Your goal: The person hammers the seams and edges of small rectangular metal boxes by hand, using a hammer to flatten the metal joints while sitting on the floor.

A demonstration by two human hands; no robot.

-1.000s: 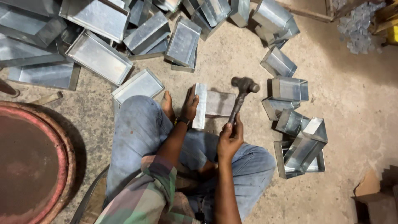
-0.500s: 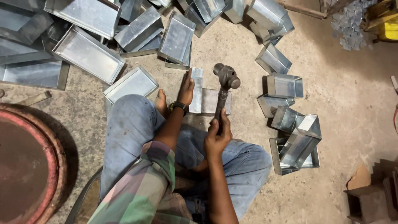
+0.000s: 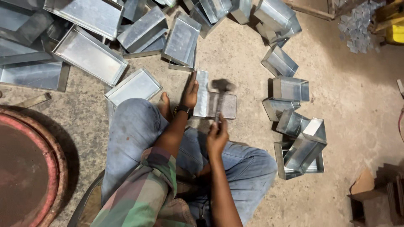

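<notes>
I sit on a concrete floor in blue jeans. My left hand [image 3: 190, 93] presses on the upright left edge of a bent sheet-metal piece [image 3: 225, 105] lying on the floor in front of my knees. A watch is on that wrist. My right hand [image 3: 217, 136] grips the handle of a hammer [image 3: 221, 87], whose blurred head is down over the top of the metal piece.
Several shallow metal trays [image 3: 90, 55] lie piled at the upper left and top. Small open metal boxes [image 3: 291, 89] are scattered to the right. A round rusty red rim [image 3: 54, 168] sits at the left. Cardboard scraps [image 3: 366, 189] lie at the lower right.
The hammer head has come down from its raised position onto the metal piece. My left hand has stayed on the piece's edge. The view has shifted slightly.
</notes>
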